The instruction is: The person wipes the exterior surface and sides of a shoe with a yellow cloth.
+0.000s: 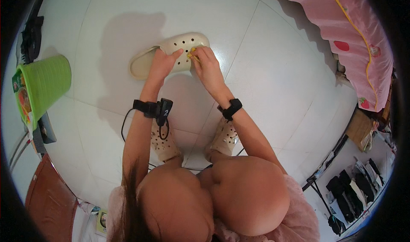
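Observation:
A cream clog (183, 41) with round holes in its upper lies on the tiled floor before me, its toe to the right. My left hand (163, 64) grips it at the opening, fingers down inside the shoe and thumb on the upper. At the front of the upper, my right hand (208, 69) pinches a small yellow shoe charm (193, 52) against the holes. The charm's shape is partly covered by the fingers. Two similar clogs with charms, a left clog (162, 141) and a right clog (224, 137), are on my feet.
A green bin (53, 82) stands at the left, near a brown board (49, 199). Pink patterned cloth (341, 37) hangs at the upper right. Folded dark clothes (352, 195) lie on a rack at the lower right. A cable (124, 124) trails from the left wrist device.

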The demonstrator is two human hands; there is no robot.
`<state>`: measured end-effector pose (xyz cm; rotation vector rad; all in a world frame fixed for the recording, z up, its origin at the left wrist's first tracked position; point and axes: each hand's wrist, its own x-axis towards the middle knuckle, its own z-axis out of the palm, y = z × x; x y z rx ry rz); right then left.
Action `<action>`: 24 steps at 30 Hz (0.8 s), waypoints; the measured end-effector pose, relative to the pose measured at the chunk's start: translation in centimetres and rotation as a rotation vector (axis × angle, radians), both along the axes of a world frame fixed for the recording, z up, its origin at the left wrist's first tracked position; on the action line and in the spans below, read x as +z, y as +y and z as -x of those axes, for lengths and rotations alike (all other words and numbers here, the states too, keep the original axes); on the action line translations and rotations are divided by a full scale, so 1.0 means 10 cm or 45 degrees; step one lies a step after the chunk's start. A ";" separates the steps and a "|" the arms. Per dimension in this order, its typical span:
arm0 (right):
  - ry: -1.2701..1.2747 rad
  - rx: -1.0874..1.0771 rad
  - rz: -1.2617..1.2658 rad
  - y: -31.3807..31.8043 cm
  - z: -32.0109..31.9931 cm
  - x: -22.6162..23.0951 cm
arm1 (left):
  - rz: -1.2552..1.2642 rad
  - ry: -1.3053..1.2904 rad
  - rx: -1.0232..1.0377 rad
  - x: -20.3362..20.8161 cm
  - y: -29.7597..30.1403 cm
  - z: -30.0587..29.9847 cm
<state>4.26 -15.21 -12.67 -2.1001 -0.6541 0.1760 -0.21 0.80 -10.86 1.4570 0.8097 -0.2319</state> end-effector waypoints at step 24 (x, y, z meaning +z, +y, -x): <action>-0.117 0.079 0.085 0.08 -0.07 -0.01 | -0.183 -0.124 0.033 -0.15 -0.06 0.04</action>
